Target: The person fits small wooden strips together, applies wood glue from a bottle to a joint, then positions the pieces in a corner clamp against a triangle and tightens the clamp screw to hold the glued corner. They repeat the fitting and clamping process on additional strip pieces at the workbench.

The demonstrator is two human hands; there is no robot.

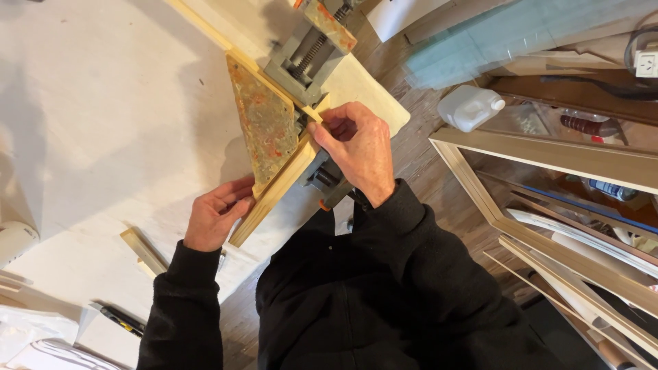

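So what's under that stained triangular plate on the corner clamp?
The stained triangular plate lies over two pale wooden moulding strips meeting at a corner. The right hand covers the joint itself, so its fit cannot be seen.

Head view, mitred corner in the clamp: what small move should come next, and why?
Probably press the two ends flush. The right hand pinches the corner where the wooden strip meets the second strip in the corner clamp, while the left hand steadies the loose strip's free end. Whether the joint is tight cannot be told.
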